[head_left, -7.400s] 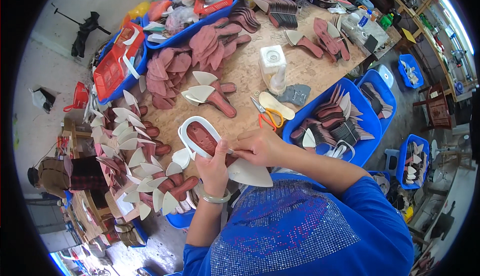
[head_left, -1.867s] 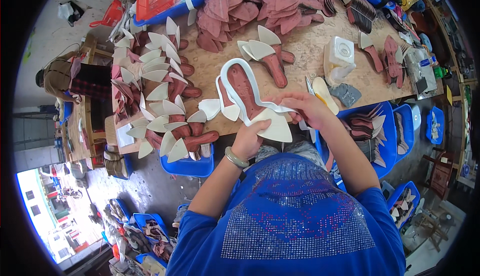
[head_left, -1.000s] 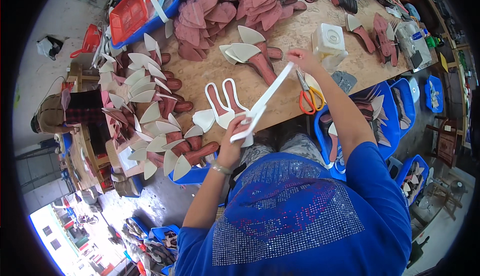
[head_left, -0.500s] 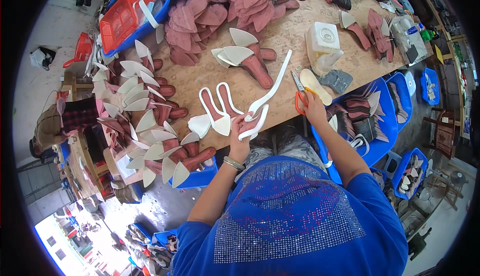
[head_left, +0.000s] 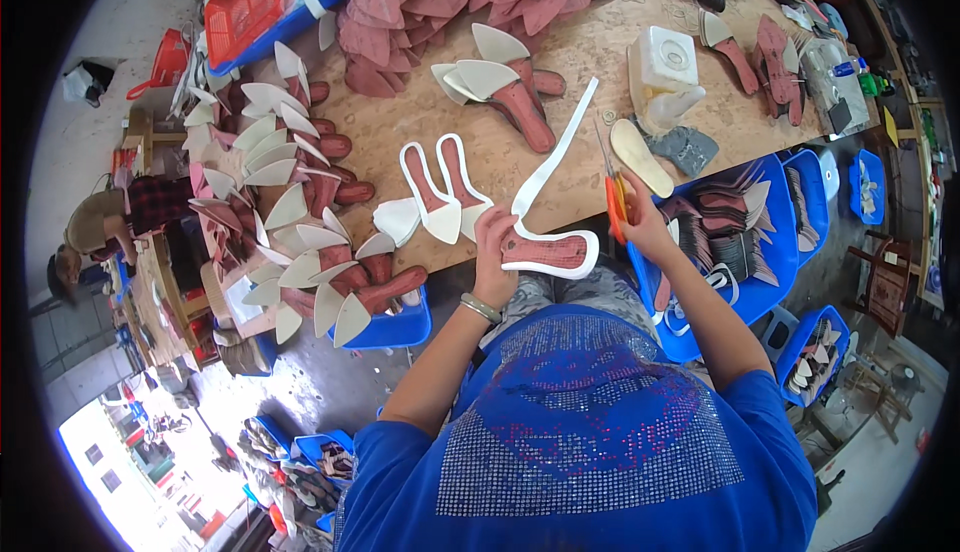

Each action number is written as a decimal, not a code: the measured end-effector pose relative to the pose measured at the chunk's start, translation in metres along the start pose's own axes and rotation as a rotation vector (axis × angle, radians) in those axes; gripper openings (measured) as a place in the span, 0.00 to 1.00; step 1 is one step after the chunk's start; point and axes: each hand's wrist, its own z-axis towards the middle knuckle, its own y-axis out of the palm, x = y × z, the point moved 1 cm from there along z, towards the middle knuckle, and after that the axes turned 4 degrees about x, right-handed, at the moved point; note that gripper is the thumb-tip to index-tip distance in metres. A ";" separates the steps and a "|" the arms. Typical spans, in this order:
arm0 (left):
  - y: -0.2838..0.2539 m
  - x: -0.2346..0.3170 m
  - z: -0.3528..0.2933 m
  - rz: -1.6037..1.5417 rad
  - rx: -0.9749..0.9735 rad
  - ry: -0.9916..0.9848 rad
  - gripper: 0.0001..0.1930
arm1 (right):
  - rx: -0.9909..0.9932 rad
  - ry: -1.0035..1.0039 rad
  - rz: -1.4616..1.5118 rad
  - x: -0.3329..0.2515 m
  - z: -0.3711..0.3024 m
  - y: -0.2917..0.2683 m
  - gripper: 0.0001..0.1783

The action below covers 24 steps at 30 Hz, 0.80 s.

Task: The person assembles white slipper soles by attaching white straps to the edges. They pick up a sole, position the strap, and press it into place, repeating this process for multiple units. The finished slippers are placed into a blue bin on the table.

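My left hand (head_left: 492,242) pinches a pink insole (head_left: 545,250) whose edge is bordered by white strip. The strip's loose tail (head_left: 552,157) runs up and right over the table. In my right hand (head_left: 648,227) are scissors (head_left: 614,207) with orange handles, blades pointing away from me; whether the blades are parted is hard to tell. They stand to the right of the insole, apart from it and from the strip. Left of my left hand lie two white-edged insoles (head_left: 427,192) beside a white piece (head_left: 397,220). A beige insole (head_left: 640,157) lies beyond my right hand.
A translucent container (head_left: 664,64) and a dark grey piece (head_left: 688,150) are on the wooden table (head_left: 590,42). Many pink-and-cream insoles (head_left: 345,272) crowd the left. Pink pieces (head_left: 400,12) pile up at the back. A blue bin (head_left: 790,242) of insoles stands right. Another person bends at far left.
My left hand has turned the insole so its pink face shows, heel end to the right. The scissors have swung more upright in my right hand. The whole view has shifted slightly.
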 end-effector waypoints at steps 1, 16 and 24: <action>0.001 -0.003 -0.004 0.028 0.015 -0.010 0.27 | -0.086 0.043 0.016 -0.013 -0.012 -0.002 0.43; 0.011 -0.005 -0.019 0.041 -0.052 -0.011 0.27 | -0.512 0.018 -0.325 -0.019 -0.036 0.046 0.31; 0.005 -0.028 -0.020 -0.199 -0.059 -0.252 0.20 | -0.436 0.259 -0.229 -0.023 -0.029 0.046 0.29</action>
